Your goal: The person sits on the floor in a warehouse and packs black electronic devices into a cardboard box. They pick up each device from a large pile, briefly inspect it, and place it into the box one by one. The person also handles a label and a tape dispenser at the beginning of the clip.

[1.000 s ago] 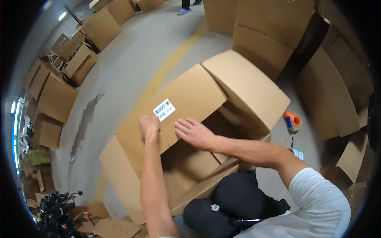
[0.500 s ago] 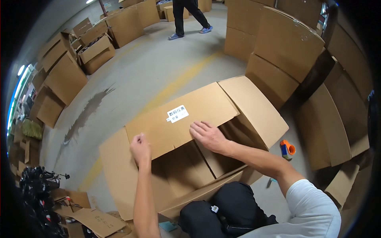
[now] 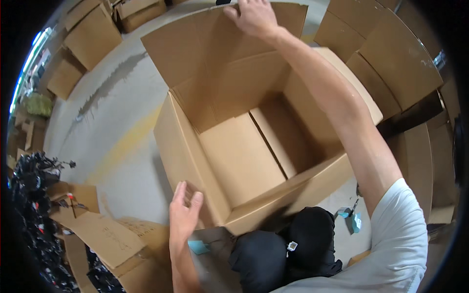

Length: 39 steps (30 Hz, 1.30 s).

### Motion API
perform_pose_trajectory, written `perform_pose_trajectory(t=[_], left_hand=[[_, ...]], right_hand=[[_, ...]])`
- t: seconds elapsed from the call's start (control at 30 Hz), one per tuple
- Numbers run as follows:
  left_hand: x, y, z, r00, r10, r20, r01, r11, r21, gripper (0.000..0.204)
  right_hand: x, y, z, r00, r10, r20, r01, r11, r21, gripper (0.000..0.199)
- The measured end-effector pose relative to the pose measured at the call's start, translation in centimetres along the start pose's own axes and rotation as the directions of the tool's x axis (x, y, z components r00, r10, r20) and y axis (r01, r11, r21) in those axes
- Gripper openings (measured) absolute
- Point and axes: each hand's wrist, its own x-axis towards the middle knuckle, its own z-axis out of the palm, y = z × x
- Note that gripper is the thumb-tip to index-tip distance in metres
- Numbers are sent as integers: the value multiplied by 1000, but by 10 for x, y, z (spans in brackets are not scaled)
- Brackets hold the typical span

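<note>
A large brown cardboard box (image 3: 242, 163) stands open before my knees, its bare inside showing a dark gap between the bottom flaps. The far flap (image 3: 195, 46) is raised upright. At its top edge is my right hand (image 3: 254, 17), closed over the cardboard; the fingertips are partly cut off by the picture's upper rim. My left hand (image 3: 184, 212) is beside the box's near left corner, thumb and fingers apart, with nothing in it. Whether it touches the box wall I cannot tell. The right side flap (image 3: 337, 63) is folded outward, and the left flap hangs down along the side.
Tall cardboard boxes (image 3: 400, 63) stand to the right, more boxes (image 3: 93, 36) at the far left. Black wired parts (image 3: 34, 219) are heaped at the lower left beside a torn carton (image 3: 105, 237). Light-blue scraps (image 3: 355, 223) lie on the grey floor near my right knee.
The far flap has swung from lying outward to upright, with my right hand moving up and away at its edge. My left hand has left that flap and come down to the near left corner.
</note>
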Motion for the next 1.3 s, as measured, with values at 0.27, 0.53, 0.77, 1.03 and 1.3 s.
perform_pose_trajectory(t=[0.27, 0.53, 0.77, 1.03, 1.3], left_hand=[[-7, 40, 85, 994, -63, -94, 72, 992, 101, 98], [34, 27, -4, 965, 71, 254, 39, 915, -401, 78], [7, -7, -27, 993, 83, 83, -62, 972, -226, 76], [-15, -32, 7, 939, 112, -325, -103, 994, 46, 54], [-259, 77, 128, 689, 628, 361, -720, 652, 240, 32]], right_hand=[[12, 3, 4, 990, 17, 141, 6, 987, -162, 56], [19, 42, 6, 924, -64, 376, 165, 956, -244, 34], [-43, -25, 60, 837, 85, 540, 27, 980, -195, 54], [-129, -74, 31, 265, -90, 960, -197, 969, 145, 68], [-156, -131, -236, 642, -252, 724, -343, 751, 565, 49]])
